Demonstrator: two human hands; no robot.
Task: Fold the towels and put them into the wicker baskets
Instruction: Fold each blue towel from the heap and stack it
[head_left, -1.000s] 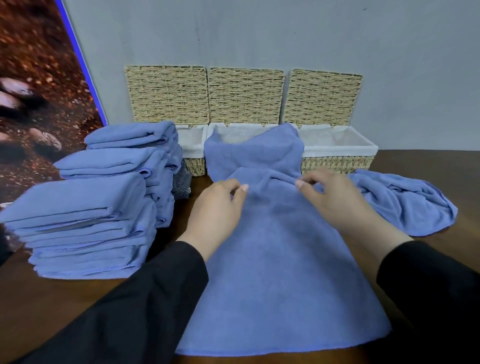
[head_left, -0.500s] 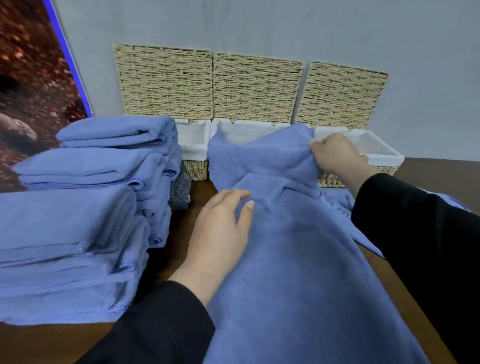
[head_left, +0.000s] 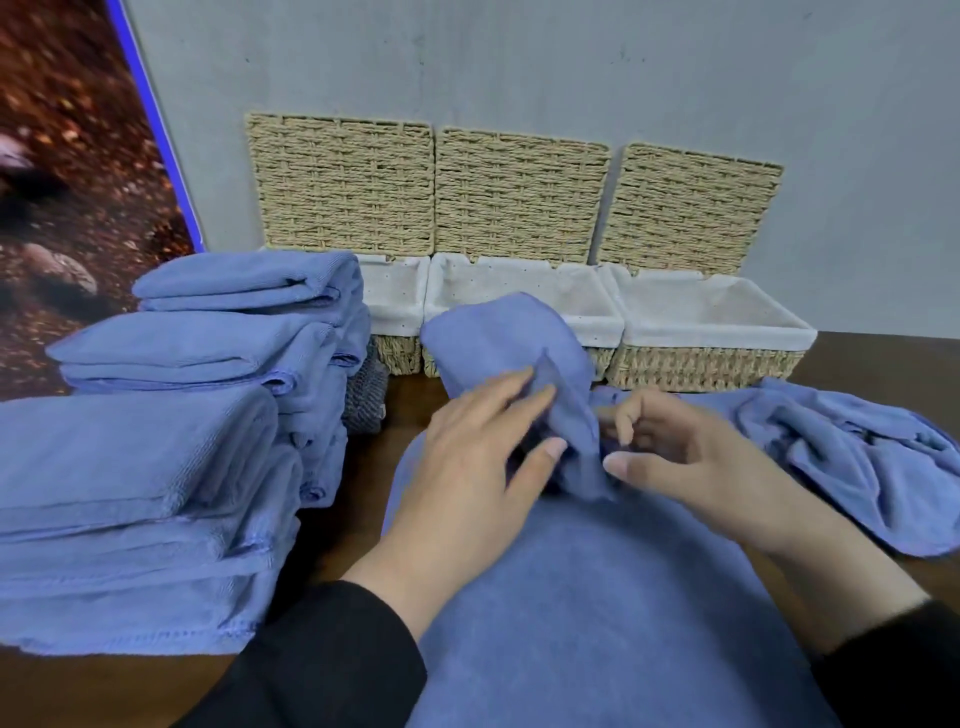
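- Blue towel (head_left: 597, 613): spread on the dark wooden table (head_left: 883, 358) before the person; its far end is gathered into a raised fold that leans against the front of the middle basket.
- Left hand (head_left: 467, 467): fingers and thumb curled round the left side of the raised fold, gripping it.
- Right hand (head_left: 691, 462): fingers curled, thumb and fingertips pinching the right side of the same fold.
- Wicker baskets: three in a row against the grey wall, white-lined, lids up; left (head_left: 395, 306), middle (head_left: 519, 283), right (head_left: 711, 358).
- Folded towels (head_left: 171, 441): blue, stacked in piles at the table's left, partly hiding the left basket.
- Crumpled towel (head_left: 852, 457): blue, unfolded, on the table at right, before the right basket.
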